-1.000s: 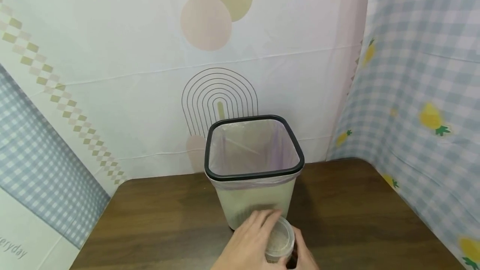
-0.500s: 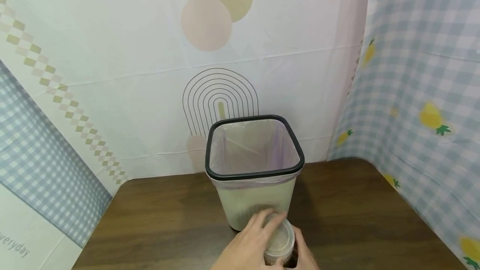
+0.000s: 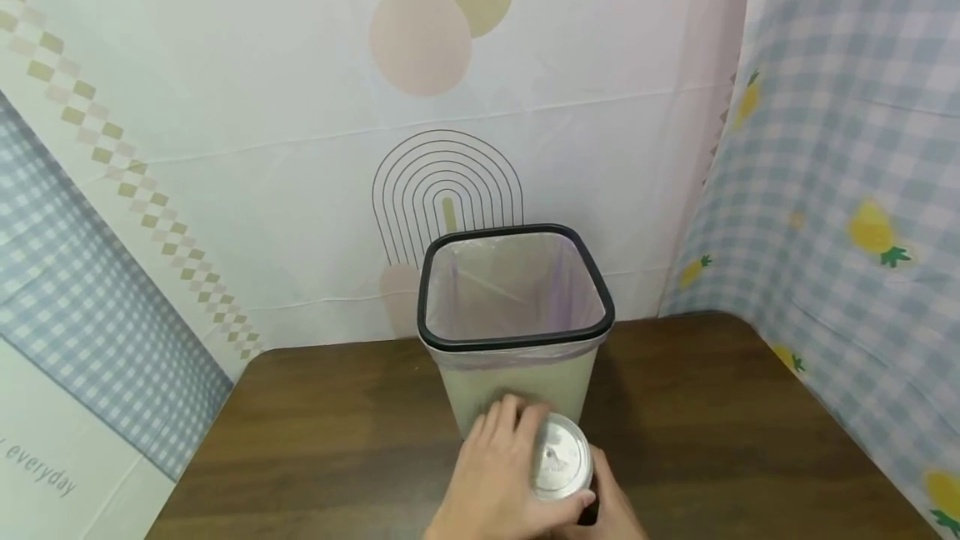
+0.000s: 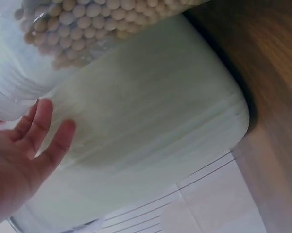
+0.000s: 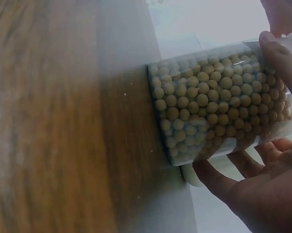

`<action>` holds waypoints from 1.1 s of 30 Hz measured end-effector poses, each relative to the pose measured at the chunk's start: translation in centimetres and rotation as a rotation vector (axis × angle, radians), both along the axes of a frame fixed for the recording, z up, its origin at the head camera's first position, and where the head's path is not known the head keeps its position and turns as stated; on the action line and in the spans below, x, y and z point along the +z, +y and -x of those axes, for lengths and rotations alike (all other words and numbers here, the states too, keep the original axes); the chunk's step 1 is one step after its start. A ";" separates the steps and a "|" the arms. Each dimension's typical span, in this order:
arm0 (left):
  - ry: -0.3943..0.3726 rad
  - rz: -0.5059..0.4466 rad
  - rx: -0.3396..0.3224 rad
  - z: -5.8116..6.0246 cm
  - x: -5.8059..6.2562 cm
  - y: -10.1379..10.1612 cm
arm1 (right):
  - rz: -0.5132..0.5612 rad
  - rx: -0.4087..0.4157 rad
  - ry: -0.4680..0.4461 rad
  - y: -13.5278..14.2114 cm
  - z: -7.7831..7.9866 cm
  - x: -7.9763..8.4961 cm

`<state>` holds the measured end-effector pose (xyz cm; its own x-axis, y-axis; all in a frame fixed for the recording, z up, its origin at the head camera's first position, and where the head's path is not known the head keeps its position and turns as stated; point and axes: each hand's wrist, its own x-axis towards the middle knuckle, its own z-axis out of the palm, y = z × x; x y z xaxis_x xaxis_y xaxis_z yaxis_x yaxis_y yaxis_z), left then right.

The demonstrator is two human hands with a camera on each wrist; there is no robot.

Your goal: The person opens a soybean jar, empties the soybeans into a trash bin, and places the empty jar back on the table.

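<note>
A clear plastic jar (image 5: 218, 99) full of round beige balls stands between both hands, its base at the tabletop in the right wrist view. The jar's round top (image 3: 561, 458) looks silvery, with a small raised mark in its middle. My left hand (image 3: 491, 473) curls its fingers and thumb round the top; in the left wrist view some fingers (image 4: 58, 145) sit beside the rim. Lower down, my right hand (image 5: 267, 187) grips the jar's body, thumb on one side and fingers on the other. The right palm is hidden in the head view.
Just behind the jar stands a pale trash bin (image 3: 517, 377) with a black rim and a thin plastic liner. It rests on a dark wooden table (image 3: 322, 423). Patterned cloth (image 3: 300, 215) hangs behind, and checked cloth (image 3: 825, 190) at the right.
The jar's top changes from cloudy and translucent to silvery. My left hand has shifted slightly, its thumb now along the near edge of the top. The camera view has moved slightly.
</note>
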<state>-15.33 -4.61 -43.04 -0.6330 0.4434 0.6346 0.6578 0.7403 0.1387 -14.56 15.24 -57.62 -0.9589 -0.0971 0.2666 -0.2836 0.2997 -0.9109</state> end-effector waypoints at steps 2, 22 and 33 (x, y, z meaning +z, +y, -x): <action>-0.047 -0.060 0.004 -0.1 0.6 -0.3 | -0.005 -0.014 -0.057 -0.5 -0.7 2.2; -0.553 -0.268 -0.120 -0.2 -1.6 -10.1 | 0.089 0.009 -0.125 -1.4 -1.5 7.4; -0.647 -0.002 -0.167 1.9 -7.2 -11.6 | 0.022 -0.016 -0.202 -1.6 -1.6 6.8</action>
